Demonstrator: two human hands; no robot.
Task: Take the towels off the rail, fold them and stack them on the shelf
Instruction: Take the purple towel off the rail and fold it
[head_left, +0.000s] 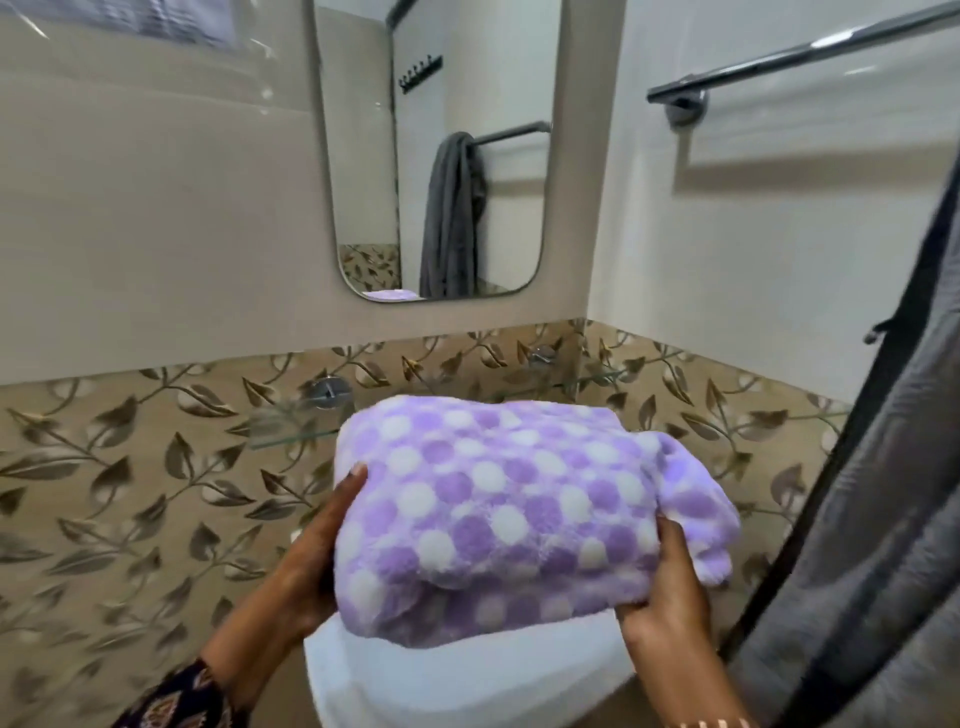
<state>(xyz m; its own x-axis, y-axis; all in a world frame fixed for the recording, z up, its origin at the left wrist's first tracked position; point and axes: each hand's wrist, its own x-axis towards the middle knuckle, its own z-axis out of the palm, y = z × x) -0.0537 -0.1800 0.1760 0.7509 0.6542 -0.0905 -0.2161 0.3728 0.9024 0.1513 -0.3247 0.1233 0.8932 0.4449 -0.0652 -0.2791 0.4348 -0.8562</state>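
Both hands, left and right, grip the folded towel's side edges. Glass shelf lies just beyond; a grey towel crowds the right.

Two towels, one rail, one mirror.

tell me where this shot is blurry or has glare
Head view: the grey towel at the right edge is smeared by blur; the rail carries bright glare streaks and bows from wide-angle distortion; the folded purple towel between both hands is fairly sharp.
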